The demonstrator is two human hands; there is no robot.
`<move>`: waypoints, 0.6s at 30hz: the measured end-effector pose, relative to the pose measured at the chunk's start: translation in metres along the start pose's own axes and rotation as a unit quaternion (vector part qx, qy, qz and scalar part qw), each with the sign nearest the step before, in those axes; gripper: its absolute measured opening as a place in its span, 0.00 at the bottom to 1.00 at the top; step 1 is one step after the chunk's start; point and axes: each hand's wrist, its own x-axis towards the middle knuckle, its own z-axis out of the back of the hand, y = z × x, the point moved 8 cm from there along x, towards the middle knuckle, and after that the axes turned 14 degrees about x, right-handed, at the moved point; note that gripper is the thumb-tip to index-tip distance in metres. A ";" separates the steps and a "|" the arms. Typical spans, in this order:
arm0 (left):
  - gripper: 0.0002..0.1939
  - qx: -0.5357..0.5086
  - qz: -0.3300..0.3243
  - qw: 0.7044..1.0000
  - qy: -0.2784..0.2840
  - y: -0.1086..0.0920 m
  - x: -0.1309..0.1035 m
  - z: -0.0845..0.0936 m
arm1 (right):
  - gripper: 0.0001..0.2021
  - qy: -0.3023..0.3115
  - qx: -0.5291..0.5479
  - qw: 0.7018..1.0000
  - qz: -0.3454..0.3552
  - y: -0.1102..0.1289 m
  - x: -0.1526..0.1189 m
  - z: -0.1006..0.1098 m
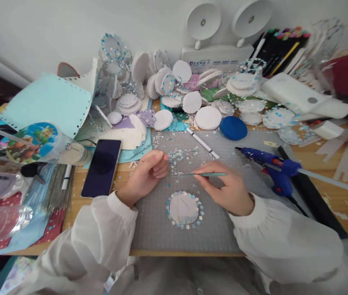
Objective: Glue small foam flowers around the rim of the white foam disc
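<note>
My right hand grips a pair of thin teal tweezers, their tips pointing left over the grey cutting mat. A loose heap of tiny white and blue paper flowers lies just beyond the tips. My left hand rests at the mat's left side, fingers curled into a loose fist; nothing shows in it. Between my forearms lies a white disc, ringed by small white and blue flowers.
A blue glue gun with a glue stick lies right, beside a black bar. A phone, a lidded cup and wire stems are left. White discs, a blue round lid and a pen lie behind.
</note>
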 end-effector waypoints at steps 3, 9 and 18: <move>0.20 0.009 0.014 1.000 0.005 0.003 0.000 -0.001 | 0.08 -0.032 0.004 0.999 -0.010 0.002 0.001 0.007; 0.09 0.077 -0.030 0.996 -0.031 -0.001 0.000 0.006 | 0.08 0.018 -0.001 1.000 -0.004 0.000 0.001 -0.002; 0.25 0.513 -0.324 0.791 -0.072 -0.040 -0.027 -0.019 | 0.08 0.092 -0.048 0.993 0.056 0.005 -0.003 -0.015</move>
